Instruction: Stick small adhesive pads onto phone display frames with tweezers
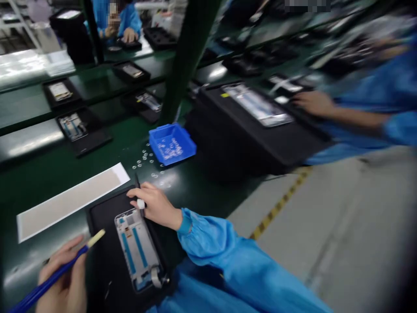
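Observation:
My left hand point(63, 271) is closed around a long blue-handled stick point(52, 277) with a cream-coloured tip, which points over a black tray point(104, 256). My right hand point(159, 204) grips a thin dark tool point(137, 180), upright and pen-like; its exact kind is unclear. A small white piece point(140, 204) shows at the fingers of that hand, on a finger or on the tool. Just below lies a silver phone frame point(143, 239) with blue strips, flat in the tray. A curled silvery piece point(156, 277) sits at its near end.
Beyond the tray stand a white-edged beige strip point(71, 202) and a blue bin point(189, 150) of small pieces, with several small rings point(145, 155) scattered beside it. A tall black tray stack point(228, 139) rises at right, near a green post point(185, 61). Co-workers in blue sit opposite and at right.

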Demonstrator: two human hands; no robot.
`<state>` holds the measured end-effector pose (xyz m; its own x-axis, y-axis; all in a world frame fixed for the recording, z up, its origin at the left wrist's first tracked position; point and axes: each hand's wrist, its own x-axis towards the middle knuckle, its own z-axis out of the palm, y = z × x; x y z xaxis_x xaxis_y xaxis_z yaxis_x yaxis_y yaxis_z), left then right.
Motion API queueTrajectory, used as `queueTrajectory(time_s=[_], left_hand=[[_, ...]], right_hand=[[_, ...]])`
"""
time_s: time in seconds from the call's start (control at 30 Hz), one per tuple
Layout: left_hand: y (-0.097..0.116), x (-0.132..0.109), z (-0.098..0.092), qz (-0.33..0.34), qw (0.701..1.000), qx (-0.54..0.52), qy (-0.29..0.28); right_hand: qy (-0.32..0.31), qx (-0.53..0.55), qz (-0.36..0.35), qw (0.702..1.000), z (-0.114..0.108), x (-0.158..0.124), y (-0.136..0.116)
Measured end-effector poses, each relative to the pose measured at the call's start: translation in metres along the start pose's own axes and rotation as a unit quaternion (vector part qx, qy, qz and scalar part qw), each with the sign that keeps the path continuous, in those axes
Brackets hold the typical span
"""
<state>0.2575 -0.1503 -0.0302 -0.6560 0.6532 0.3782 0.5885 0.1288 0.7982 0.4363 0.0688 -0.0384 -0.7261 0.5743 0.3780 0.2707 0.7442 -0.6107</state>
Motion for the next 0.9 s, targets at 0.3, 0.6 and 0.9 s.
queueTrajectory(time_s=[0.3, 0.6, 0.9], left_hand=[[0.028, 0.012, 0.032, -0.089, 0.996, -0.012, -0.010], [0.036, 0.015, 0.031, -0.009, 0.999, 0.012, -0.043], [0.045, 0.022, 0.044, 0.088, 0.983, 0.076, -0.143]], right_hand=[[-0.080, 0.036, 0.009, 0.996, 0.002, 0.003, -0.004], [-0.099, 0.111, 0.026, 0.988, 0.010, 0.002, -0.017], [-0.070, 0.183, 0.035, 0.980, 0.012, -0.003, -0.008]])
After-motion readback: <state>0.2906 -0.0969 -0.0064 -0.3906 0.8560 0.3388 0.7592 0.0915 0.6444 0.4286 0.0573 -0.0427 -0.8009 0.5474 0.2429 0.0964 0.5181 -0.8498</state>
